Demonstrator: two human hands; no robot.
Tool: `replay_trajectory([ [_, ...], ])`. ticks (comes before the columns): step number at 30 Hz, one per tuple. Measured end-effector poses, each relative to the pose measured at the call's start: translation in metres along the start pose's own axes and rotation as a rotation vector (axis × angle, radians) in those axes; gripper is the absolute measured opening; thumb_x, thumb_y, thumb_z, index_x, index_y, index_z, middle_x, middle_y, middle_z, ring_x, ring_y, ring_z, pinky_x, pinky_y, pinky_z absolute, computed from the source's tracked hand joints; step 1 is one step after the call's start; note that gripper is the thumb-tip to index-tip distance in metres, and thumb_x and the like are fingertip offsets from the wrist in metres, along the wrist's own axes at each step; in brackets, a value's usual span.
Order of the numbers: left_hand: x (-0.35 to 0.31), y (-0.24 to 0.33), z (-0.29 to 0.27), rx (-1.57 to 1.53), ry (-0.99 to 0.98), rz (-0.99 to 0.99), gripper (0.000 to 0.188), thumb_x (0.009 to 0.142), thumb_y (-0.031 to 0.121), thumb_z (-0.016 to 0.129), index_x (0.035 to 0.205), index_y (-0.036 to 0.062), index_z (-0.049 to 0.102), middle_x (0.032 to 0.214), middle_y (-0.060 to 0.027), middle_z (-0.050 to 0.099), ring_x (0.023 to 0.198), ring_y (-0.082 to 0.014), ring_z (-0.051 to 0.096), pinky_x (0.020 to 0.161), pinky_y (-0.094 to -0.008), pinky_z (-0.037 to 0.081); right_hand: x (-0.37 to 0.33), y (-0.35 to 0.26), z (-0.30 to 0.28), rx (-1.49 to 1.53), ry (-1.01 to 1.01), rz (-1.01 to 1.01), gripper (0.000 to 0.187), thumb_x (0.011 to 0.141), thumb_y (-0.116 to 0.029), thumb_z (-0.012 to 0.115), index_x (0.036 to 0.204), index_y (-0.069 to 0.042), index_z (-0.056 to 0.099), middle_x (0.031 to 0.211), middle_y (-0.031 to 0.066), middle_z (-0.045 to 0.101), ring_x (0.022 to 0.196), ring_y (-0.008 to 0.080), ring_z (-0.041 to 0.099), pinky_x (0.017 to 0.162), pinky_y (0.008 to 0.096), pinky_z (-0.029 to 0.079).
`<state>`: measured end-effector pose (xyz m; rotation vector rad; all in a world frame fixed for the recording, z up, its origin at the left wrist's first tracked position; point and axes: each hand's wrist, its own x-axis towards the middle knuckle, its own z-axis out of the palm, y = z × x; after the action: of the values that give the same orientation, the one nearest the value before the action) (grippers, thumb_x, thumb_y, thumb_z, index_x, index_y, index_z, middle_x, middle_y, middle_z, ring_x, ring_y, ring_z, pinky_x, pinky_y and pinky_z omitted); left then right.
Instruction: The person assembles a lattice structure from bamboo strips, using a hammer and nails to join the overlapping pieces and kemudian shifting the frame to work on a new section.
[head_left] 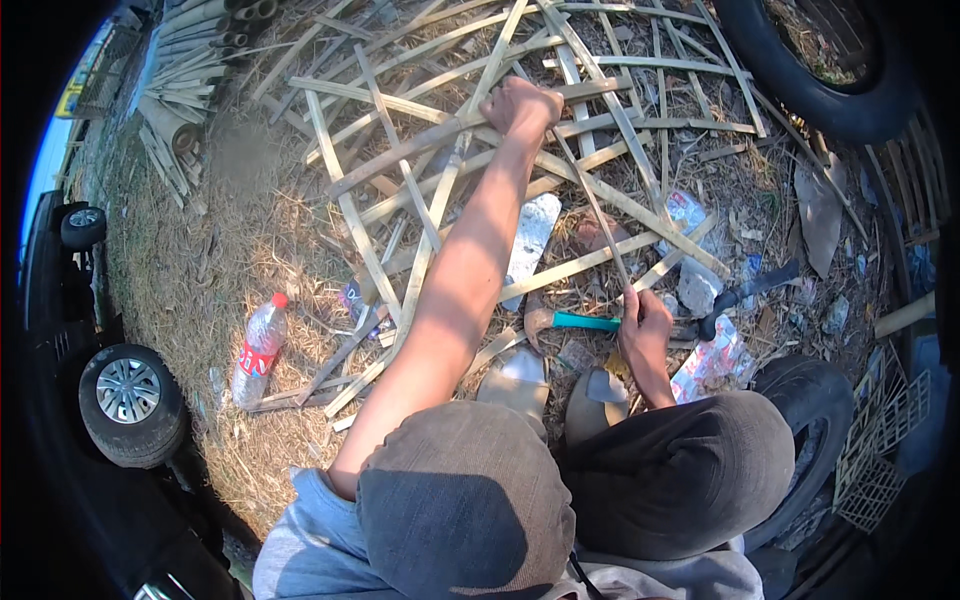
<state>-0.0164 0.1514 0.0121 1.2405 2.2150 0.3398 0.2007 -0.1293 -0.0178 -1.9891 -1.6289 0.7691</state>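
Note:
A lattice of split bamboo strips [375,262] lies on the ground in front of me, its strips crossing in open diamonds and triangles. My left hand [522,106] reaches out over it, closed around a bamboo strip at a crossing. Nearer to me, my right hand [646,325] pinches the lower end of a thin, dark strip [598,212]. This thin strip slants up across the lattice toward my left wrist; whether its far end is woven in is hard to make out. A hammer [585,321] with a teal handle lies just left of my right hand.
A dark-handled tool [752,289] lies right of my right hand, among stones and plastic litter. A plastic bottle [260,350] stands at left. Bamboo poles [190,40] are stacked far left, a parked vehicle's wheel [130,400] nearer. Tyres [830,90] sit at right.

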Motion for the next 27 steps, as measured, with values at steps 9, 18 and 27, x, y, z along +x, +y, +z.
replay_trajectory([
  [9, 0.013, -0.024, -0.009, 0.072, -0.049, 0.129, 0.035, 0.076, 0.030, 0.067, 0.097, 0.0013, 0.068, 0.106, -0.0119, 0.069, 0.104, -0.0249, 0.063, 0.097, -0.0378, 0.038, 0.002, -0.003, -0.018, -0.076, 0.385, -0.447, 0.009, 0.087, -0.008, 0.071, 0.086, 0.000, 0.067, 0.071, 0.0100, 0.055, 0.065, 0.0288, 0.052, 0.062, 0.0402, 0.042],
  [18, -0.040, -0.049, -0.056, 0.081, -0.152, 0.387, 0.028, 0.068, 0.026, 0.069, 0.085, 0.0034, 0.067, 0.097, -0.0110, 0.067, 0.097, -0.0252, 0.064, 0.085, -0.0385, 0.043, -0.035, -0.036, 0.022, 0.293, -0.349, -0.330, 0.013, 0.093, -0.015, 0.062, 0.090, -0.002, 0.064, 0.073, 0.0101, 0.055, 0.066, 0.0252, 0.052, 0.065, 0.0367, 0.042],
  [27, -0.250, -0.065, -0.189, 0.165, -0.714, 0.757, 0.021, 0.059, 0.022, 0.070, 0.072, 0.0056, 0.067, 0.088, -0.0100, 0.066, 0.089, -0.0256, 0.065, 0.074, -0.0393, 0.048, -0.014, -0.027, -0.033, 0.919, -1.100, 0.282, 0.020, 0.104, -0.010, 0.051, 0.116, 0.000, 0.062, 0.097, 0.0094, 0.070, 0.082, 0.0123, 0.063, 0.075, 0.0273, 0.050],
])
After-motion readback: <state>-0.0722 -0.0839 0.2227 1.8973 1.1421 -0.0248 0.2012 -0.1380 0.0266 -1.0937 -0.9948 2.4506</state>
